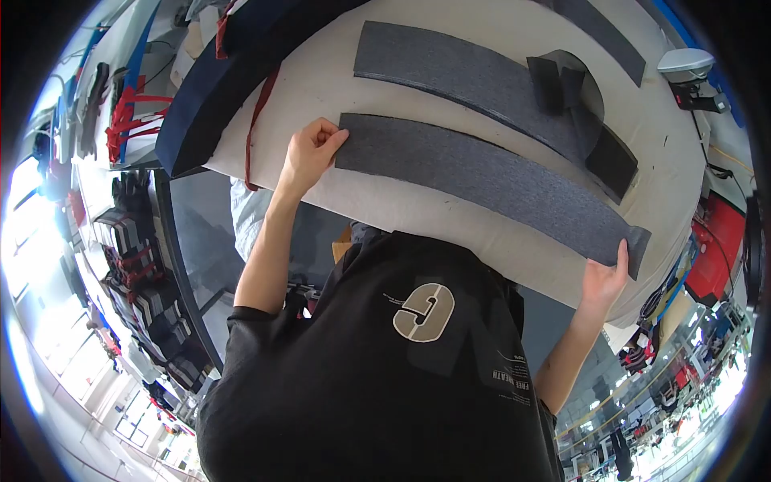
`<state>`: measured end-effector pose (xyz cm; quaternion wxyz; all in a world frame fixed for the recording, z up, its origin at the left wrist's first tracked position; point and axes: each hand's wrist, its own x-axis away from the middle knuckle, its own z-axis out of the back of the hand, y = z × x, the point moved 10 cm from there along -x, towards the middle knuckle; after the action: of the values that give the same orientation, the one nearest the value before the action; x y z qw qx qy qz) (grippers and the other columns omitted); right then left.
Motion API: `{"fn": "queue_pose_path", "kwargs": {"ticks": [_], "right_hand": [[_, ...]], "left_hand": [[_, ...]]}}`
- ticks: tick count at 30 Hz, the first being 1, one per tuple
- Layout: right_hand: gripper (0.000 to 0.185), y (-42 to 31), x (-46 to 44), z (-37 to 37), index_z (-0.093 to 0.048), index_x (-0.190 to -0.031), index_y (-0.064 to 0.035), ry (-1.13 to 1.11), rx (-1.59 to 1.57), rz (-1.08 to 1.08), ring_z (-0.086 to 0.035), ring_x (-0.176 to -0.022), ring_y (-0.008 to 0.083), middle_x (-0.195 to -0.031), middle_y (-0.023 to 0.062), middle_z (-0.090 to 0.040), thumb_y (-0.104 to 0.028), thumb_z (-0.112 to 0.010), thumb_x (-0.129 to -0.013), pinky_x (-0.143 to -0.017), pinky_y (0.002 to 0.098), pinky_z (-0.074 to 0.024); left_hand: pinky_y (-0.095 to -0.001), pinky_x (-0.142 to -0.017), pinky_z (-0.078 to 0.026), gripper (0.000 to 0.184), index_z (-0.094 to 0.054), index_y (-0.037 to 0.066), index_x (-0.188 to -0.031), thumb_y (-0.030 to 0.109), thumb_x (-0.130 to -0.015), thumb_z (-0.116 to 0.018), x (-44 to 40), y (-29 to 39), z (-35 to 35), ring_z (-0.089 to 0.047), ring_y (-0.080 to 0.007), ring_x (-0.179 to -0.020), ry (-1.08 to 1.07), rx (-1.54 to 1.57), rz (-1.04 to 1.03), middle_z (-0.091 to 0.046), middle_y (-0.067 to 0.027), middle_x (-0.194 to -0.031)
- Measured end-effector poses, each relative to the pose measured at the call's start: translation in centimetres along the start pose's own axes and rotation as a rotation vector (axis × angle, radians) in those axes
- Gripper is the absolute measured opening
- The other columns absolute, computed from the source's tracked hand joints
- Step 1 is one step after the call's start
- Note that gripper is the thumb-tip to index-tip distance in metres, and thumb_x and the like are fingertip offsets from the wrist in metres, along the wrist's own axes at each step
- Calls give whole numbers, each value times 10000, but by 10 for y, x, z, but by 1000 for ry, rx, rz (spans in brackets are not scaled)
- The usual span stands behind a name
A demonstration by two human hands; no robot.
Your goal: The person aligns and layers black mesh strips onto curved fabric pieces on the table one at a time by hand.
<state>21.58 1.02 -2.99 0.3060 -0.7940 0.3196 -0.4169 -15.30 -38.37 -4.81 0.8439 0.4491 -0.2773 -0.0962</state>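
The gray strip (482, 175) is laid along the near edge of the tabletop (313, 88), beside a second strip (450, 72). Its left end is pinched in the grip of the left hand (309, 156), forearm extended; its curled right end is grasped by the right hand (604, 283), one finger straightened over it. Stacked textiles (165, 313) are held in a side rack (184, 281).

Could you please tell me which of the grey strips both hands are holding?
The grey strip nearest the black shirt: the left hand holds its left end, the right hand its right end. No hand touches the farther strips.
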Motion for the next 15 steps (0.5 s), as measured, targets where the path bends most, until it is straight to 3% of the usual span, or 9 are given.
{"fn": "queue_pose_path", "kwargs": {"ticks": [11,15], "right_hand": [[288,1,-2,8,-550,-1199,-28,-31,124,43,-521,-1146,236,-1196,84,-588,-98,-493,-925,-1016,432,-356],[299,0,-6,8,-546,-1207,-30,-60,98,35,-541,-1121,234,-1188,82,-590,-110,-523,-919,-996,427,-381]], "left_hand": [[-241,-462,-337,183,-574,2,-812,162,-878,-632,-4,-5,1,-426,-66,-500,41,-136,-65,-491,3,-581],[-222,-428,-299,187,-545,14,-787,150,-899,-607,-5,-4,0,-392,-43,-476,36,-104,-90,-450,32,-567]]}}
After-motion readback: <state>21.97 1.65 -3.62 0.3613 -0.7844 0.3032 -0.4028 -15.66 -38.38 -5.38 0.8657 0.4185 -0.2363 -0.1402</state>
